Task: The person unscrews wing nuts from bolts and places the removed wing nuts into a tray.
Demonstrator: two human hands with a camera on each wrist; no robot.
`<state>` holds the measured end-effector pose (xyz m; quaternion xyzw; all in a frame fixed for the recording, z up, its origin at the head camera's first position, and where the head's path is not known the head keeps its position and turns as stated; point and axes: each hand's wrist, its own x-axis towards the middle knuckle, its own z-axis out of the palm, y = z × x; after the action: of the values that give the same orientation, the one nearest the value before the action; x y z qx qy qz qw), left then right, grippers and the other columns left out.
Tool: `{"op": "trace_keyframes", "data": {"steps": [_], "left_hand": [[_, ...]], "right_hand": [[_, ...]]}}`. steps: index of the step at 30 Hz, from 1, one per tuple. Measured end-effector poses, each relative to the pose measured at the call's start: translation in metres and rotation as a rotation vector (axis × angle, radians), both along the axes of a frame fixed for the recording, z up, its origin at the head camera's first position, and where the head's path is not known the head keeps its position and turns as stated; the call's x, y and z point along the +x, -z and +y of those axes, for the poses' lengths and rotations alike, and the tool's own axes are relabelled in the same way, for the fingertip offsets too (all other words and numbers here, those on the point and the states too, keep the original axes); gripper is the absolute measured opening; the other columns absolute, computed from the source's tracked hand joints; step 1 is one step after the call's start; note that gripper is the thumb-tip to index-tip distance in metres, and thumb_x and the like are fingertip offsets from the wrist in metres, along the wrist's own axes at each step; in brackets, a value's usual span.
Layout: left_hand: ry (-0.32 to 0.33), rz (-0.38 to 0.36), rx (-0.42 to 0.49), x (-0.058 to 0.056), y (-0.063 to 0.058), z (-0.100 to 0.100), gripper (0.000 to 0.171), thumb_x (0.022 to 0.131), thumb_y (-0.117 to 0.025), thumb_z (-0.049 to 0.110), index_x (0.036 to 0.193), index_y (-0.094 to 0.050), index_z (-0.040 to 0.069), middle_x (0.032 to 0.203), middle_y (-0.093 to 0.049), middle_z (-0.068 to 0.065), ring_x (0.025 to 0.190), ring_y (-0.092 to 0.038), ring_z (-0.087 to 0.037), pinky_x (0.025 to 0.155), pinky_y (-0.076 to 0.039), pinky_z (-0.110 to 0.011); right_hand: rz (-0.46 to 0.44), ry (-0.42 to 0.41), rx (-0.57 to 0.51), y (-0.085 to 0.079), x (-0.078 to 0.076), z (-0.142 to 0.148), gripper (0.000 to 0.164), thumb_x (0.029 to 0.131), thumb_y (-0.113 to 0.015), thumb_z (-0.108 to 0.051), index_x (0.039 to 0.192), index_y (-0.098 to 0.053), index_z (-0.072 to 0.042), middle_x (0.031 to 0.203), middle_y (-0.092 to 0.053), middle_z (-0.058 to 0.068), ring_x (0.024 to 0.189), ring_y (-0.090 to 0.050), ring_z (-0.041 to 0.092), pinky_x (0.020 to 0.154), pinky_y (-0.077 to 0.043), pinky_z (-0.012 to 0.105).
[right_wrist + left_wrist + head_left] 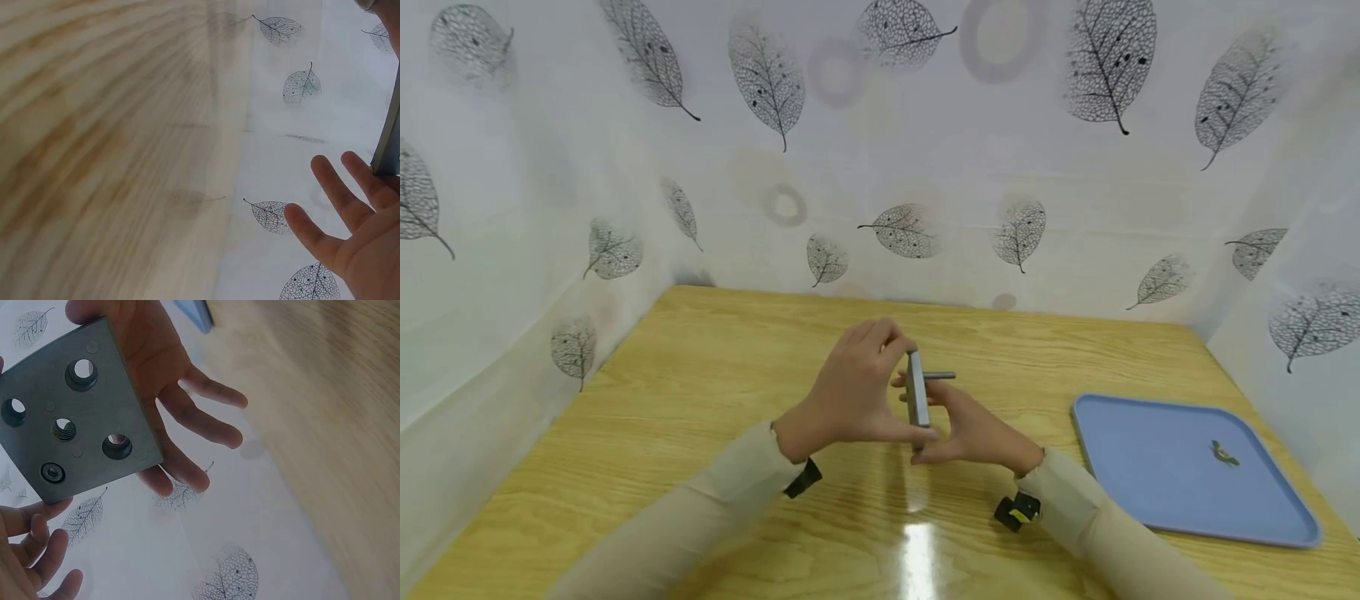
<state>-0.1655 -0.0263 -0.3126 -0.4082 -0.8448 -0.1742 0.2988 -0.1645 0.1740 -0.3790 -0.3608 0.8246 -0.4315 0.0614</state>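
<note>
A square grey metal plate (917, 390) stands on edge above the table, between both hands. Four large holes show on its face (81, 419) in the left wrist view, and a socket-head screw (53, 472) sits near one corner. From the plate's right side a metal rod (940, 375) sticks out. My left hand (861, 387) grips the plate by opposite edges, fingers above and thumb below. Gripping it from the other side is my right hand (973, 425), thumb at the lower edge, with several fingers (206, 422) spread free. Only the plate's edge (389, 140) shows in the right wrist view.
A blue tray (1187, 517) lies on the wooden table (737, 350) at the right, holding a small metallic piece (1225, 452) too small to identify. Leaf-patterned cloth (880, 167) walls the table at the back and sides.
</note>
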Motion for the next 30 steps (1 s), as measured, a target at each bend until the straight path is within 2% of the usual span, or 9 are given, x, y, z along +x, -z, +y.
{"op": "trace_keyframes", "data": {"steps": [5, 11, 15, 21, 23, 27, 30], "left_hand": [[-0.015, -0.047, -0.038, -0.002, -0.003, 0.000, 0.082, 0.050, -0.075, 0.072, 0.101, -0.060, 0.010, 0.092, -0.049, -0.002, 0.082, -0.046, -0.016, 0.081, -0.041, -0.034], [-0.063, -0.203, -0.190, -0.001, -0.017, 0.000, 0.087, 0.060, -0.071, 0.071, 0.120, -0.054, 0.010, 0.101, -0.053, -0.001, 0.091, -0.050, -0.018, 0.090, -0.042, -0.039], [-0.056, -0.285, -0.245, -0.001, -0.024, 0.000, 0.095, 0.064, -0.069, 0.070, 0.134, -0.045, 0.011, 0.101, -0.057, 0.001, 0.096, -0.053, -0.016, 0.098, -0.039, -0.041], [-0.025, -0.394, -0.221, -0.001, -0.026, -0.001, 0.095, 0.066, -0.076, 0.059, 0.140, -0.038, 0.014, 0.105, -0.062, 0.004, 0.108, -0.056, -0.017, 0.105, -0.036, -0.043], [-0.015, -0.430, -0.196, -0.002, -0.026, -0.001, 0.094, 0.066, -0.078, 0.054, 0.141, -0.038, 0.012, 0.106, -0.062, 0.004, 0.106, -0.057, -0.015, 0.104, -0.037, -0.042], [0.002, -0.494, -0.151, -0.007, -0.022, -0.003, 0.093, 0.066, -0.082, 0.045, 0.140, -0.039, 0.010, 0.108, -0.064, 0.003, 0.098, -0.059, -0.012, 0.092, -0.046, -0.035], [0.007, -0.581, -0.115, -0.014, -0.018, -0.005, 0.093, 0.065, -0.084, 0.038, 0.141, -0.038, 0.009, 0.114, -0.062, 0.000, 0.098, -0.059, -0.014, 0.083, -0.049, -0.031]], "right_hand": [[0.025, 0.026, -0.020, -0.002, -0.002, 0.000, 0.076, 0.070, -0.082, -0.012, 0.135, -0.044, -0.007, 0.133, -0.053, 0.006, 0.123, -0.051, 0.028, 0.101, -0.040, 0.049], [0.108, 0.092, -0.023, -0.004, -0.004, 0.003, 0.073, 0.068, -0.083, -0.013, 0.131, -0.047, -0.006, 0.126, -0.059, 0.009, 0.119, -0.053, 0.027, 0.097, -0.041, 0.054], [0.134, 0.124, -0.010, -0.005, -0.006, 0.005, 0.072, 0.068, -0.083, -0.018, 0.130, -0.049, -0.007, 0.123, -0.061, 0.008, 0.117, -0.055, 0.027, 0.098, -0.040, 0.054], [0.188, 0.182, 0.050, -0.008, -0.007, 0.008, 0.079, 0.066, -0.085, -0.028, 0.132, -0.048, -0.006, 0.121, -0.061, 0.007, 0.114, -0.057, 0.026, 0.096, -0.044, 0.051], [0.190, 0.203, 0.069, -0.009, -0.007, 0.009, 0.079, 0.066, -0.085, -0.030, 0.132, -0.048, -0.007, 0.122, -0.061, 0.007, 0.114, -0.057, 0.026, 0.096, -0.044, 0.050], [0.202, 0.235, 0.125, -0.014, -0.009, 0.010, 0.081, 0.066, -0.084, -0.034, 0.133, -0.047, -0.009, 0.121, -0.061, 0.006, 0.112, -0.058, 0.025, 0.094, -0.046, 0.048], [0.236, 0.247, 0.182, -0.018, -0.014, 0.011, 0.082, 0.065, -0.085, -0.036, 0.132, -0.046, -0.009, 0.119, -0.062, 0.006, 0.107, -0.060, 0.023, 0.091, -0.048, 0.046]]}}
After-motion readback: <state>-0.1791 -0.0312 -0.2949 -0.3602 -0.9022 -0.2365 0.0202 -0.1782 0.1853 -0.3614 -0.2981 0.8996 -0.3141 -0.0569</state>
